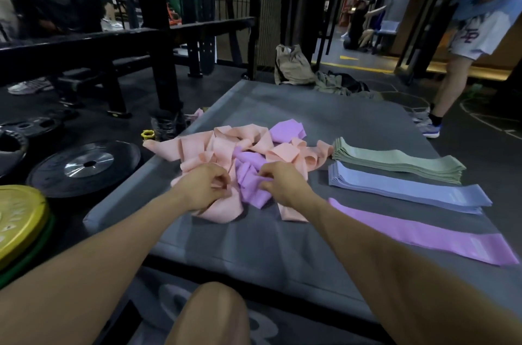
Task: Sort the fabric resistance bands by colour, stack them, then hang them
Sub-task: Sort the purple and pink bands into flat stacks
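1. Head view: green stack (401,164) and blue stack (406,189) done on the mat (254,246); one purple band (423,234) laid flat beside them.
2. Pink-and-purple pile (243,152) still unsorted mid-mat; hanging not started.
3. Left hand (202,186) pinches pink fabric; right hand (282,183) pinches a purple band in the pile.
4. Fingertips partly buried; band count unclear; no hanging hook seen.

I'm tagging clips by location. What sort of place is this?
Most likely a gym: weight plates lie on the floor beside a grey padded mat, with a black steel rack behind.
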{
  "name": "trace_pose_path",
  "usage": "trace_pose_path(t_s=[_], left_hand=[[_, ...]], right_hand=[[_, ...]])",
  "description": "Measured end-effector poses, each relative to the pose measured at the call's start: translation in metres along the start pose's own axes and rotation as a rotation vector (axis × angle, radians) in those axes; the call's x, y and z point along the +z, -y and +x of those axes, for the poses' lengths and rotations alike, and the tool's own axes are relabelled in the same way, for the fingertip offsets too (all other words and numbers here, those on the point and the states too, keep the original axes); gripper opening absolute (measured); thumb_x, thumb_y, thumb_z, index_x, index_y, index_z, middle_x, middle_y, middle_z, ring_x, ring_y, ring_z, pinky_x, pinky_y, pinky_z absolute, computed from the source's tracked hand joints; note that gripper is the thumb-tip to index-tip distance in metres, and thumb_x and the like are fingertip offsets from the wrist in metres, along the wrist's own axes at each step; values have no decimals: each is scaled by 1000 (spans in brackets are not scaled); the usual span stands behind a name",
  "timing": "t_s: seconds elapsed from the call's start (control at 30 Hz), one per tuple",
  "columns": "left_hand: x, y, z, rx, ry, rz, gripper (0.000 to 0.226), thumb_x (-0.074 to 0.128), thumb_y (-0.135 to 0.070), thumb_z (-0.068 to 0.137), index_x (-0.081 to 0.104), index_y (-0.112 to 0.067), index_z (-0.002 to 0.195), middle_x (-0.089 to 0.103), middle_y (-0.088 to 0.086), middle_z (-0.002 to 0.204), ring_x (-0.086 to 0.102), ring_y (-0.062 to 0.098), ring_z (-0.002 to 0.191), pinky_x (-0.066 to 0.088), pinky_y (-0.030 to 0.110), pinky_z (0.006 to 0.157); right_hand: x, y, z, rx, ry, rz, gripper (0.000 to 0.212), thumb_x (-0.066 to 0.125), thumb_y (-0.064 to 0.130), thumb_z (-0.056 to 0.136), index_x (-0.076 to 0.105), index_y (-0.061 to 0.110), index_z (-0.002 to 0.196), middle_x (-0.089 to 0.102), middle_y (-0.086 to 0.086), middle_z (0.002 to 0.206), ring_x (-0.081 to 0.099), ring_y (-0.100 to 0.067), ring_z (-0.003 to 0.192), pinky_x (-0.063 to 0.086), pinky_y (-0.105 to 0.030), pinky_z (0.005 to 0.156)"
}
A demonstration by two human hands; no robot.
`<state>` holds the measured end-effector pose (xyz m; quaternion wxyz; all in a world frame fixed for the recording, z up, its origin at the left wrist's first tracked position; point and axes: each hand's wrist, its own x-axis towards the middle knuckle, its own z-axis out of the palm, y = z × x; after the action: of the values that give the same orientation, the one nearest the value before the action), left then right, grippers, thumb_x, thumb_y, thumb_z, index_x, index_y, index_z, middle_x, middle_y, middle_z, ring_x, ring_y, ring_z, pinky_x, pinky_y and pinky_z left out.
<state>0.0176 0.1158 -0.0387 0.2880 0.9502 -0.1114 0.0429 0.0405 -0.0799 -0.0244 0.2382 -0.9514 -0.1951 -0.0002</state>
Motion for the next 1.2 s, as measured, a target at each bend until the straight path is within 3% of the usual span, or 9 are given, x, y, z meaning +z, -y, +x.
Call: trace_pose_path(t_s=[0.23,0.4,0.5,0.63,0.73,0.83,0.97,1.1,1.2], left_hand=[[-27,-4,-3,-49,-19,47,22,54,-17,93,65,-2,103,62,9,89,59,28,88,44,30,80],[-42,-33,7,-87,-254,-244,29,64,-21,87,60,-6,112,62,-1,101,58,15,92,40,21,80],[-54,-60,10,-59,-214,-322,44,70,-34,79,58,-12,115,64,-1,107,60,18,98,49,33,88],[-54,-93,12,-76,-170,-329,32,64,-26,85,58,-10,111,65,4,102,61,26,95,49,36,85],[-46,-108,13,-160,-185,-302,47,62,-47,74,59,-13,107,61,11,107,58,29,97,48,39,90],[-45,-128,7,-117,-230,-427,17,54,-24,90,57,-15,77,62,10,88,57,27,84,47,31,76],[-54,-125,0,-39,-213,-658,13,55,-16,90,66,-16,82,67,12,88,63,34,88,51,42,87],[-61,-117,-15,-80,-133,-759,7,63,-17,89,64,-14,94,63,9,95,55,22,84,42,33,76],[-57,-116,-26,-113,-111,-876,6,63,-18,88,63,-12,87,60,12,79,55,20,65,40,30,67]], right_hand=[[-57,35,16,-71,-340,286,11,57,10,90,66,5,91,59,-1,77,49,-14,67,37,-24,61],[-85,58,13,-105,-397,430,8,59,9,88,65,9,84,58,0,69,50,-15,67,44,-29,66],[-103,67,3,-144,-410,453,16,56,11,90,60,17,76,58,3,67,51,-12,64,43,-29,65],[-134,74,-12,-179,-465,540,14,55,14,93,59,11,81,55,0,68,48,-14,64,40,-30,63],[-154,73,-26,-201,-504,579,25,54,13,94,52,19,69,50,1,63,43,-14,62,37,-30,61],[-165,66,-39,-184,-535,609,24,54,14,94,54,18,71,51,1,65,45,-14,64,39,-28,61],[-172,43,-60,-67,-638,658,22,49,11,96,58,13,76,49,4,61,41,1,49,32,-12,46],[-166,15,-80,125,-508,829,28,45,12,98,55,15,73,47,-1,63,37,-10,55,29,-21,49],[-156,0,-99,231,-376,873,27,44,11,98,51,14,72,43,-3,61,36,-12,51,30,-22,47]])
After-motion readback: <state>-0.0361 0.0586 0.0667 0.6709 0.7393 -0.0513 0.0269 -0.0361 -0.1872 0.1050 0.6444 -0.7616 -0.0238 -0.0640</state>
